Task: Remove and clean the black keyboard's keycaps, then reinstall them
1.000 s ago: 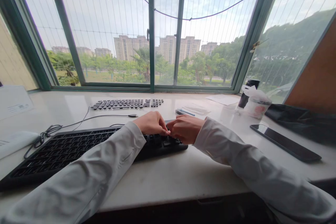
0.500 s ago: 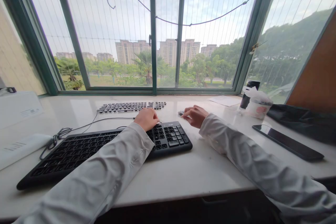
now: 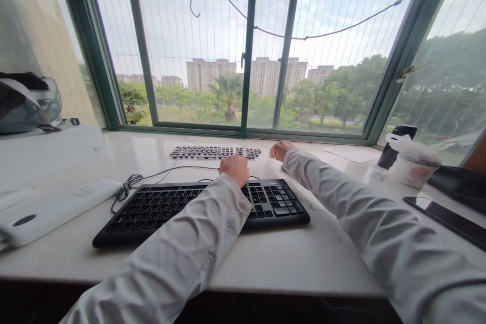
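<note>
left hand (image 3: 234, 169) by the keyboard (image 3: 271, 202), right hand (image 3: 280, 151) near the keycaps (image 3: 212, 152), both hands curled, any hold unclear.

Phone (image 3: 448, 220) at 4 o'clock; black bottle (image 3: 388, 156) beside bagged tub (image 3: 414, 169) at 3 o'clock; white box (image 3: 49, 154) at 9 o'clock.

No text legible: print on white box (image 3: 56, 154), keyboard (image 3: 159, 207), grey item (image 3: 28, 109) too small or blurred.
</note>
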Tool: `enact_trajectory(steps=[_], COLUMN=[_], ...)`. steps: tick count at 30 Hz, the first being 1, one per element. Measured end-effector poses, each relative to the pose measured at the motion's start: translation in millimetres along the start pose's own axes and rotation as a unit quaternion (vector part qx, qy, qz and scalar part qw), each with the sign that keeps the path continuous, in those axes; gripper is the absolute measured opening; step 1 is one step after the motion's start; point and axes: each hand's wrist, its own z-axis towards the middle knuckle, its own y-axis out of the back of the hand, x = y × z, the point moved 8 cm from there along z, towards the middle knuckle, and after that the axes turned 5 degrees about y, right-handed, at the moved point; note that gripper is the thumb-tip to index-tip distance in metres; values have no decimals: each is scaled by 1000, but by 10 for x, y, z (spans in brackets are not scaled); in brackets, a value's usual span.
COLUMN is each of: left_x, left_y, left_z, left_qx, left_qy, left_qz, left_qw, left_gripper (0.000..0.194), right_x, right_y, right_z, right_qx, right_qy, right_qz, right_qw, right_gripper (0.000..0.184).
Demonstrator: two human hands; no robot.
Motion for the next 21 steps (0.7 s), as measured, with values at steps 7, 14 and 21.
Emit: enact_trajectory(steps=[7,14,21], left_x=[-66,-129,-179], left_y=[28,4,29], left_z=[-3,-15,-38], left_qx=[-8,-10,-25], left_qy=[-27,-41,-60], left_qz=[-7,-18,-18], left_qw=[1000,999,998], left_gripper=[30,30,31], right_x=[-56,-176,-234], right_y=[-300,-515,-629], right_z=[608,912,1063], right_qx=[2,-4,-30], right_qy=[-28,-29,-13], right_qz=[22,64,100], right_qw=[999,998,994], right_gripper=[32,31,25])
